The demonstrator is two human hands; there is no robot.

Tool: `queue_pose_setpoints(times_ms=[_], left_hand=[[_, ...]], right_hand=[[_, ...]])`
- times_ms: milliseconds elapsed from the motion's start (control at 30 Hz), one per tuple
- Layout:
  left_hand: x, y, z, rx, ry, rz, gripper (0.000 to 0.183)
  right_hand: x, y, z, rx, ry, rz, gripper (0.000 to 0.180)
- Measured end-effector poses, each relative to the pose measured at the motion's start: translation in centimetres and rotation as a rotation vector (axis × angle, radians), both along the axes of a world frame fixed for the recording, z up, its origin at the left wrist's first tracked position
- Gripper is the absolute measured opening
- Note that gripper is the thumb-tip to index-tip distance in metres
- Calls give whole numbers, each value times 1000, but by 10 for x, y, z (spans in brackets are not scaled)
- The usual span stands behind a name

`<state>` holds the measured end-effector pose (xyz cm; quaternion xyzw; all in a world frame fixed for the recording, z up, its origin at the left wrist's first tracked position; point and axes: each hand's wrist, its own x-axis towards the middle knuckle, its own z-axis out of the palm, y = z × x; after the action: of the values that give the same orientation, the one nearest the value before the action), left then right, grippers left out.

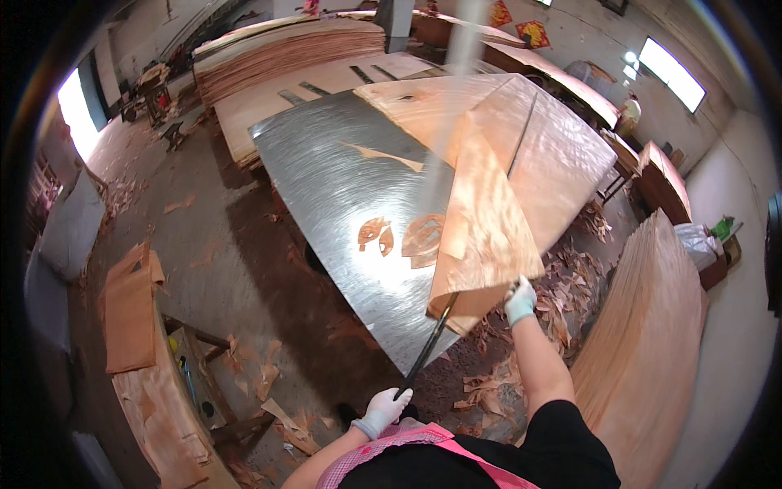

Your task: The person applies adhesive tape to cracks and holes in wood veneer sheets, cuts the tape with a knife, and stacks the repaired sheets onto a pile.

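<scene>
My left hand (383,411), in a white glove, is closed around the near end of a long dark rod (427,348). The rod runs away from me under a loose sheet of wood veneer (489,214), and its far part shows again beyond the sheet. With my gloved right hand (520,301) I grip the near right corner of that veneer, whose near edge is lifted and curled. Beneath lies a shiny metal-topped table (330,183). Another broad veneer sheet (562,147) covers its far right part.
Veneer offcuts (424,238) and a thin sliver (385,154) lie on the metal. Tall veneer stacks stand behind (293,61) and at the right (641,342). At the left is a bench with veneer (159,422). Scraps (562,293) litter the floor. A person (629,114) stands far right.
</scene>
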<state>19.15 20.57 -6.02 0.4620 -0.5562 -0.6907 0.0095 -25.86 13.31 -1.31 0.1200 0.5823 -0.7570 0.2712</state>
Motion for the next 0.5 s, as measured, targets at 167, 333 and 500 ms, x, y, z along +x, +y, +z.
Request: queue_pose_setpoints(times_ms=[167,333,500], left_hand=[[-28,-7,10,-34,-61,191,30],[-48,-23,5,-85,-85,205,35],[-57,-35,8,-139,-108,199,37]], right_hand=[[30,109,-32,-35,-231,-130,19],[67,178,-63,-145,-398,-173,20],[107,202,-92,-64,-789,-147,29]])
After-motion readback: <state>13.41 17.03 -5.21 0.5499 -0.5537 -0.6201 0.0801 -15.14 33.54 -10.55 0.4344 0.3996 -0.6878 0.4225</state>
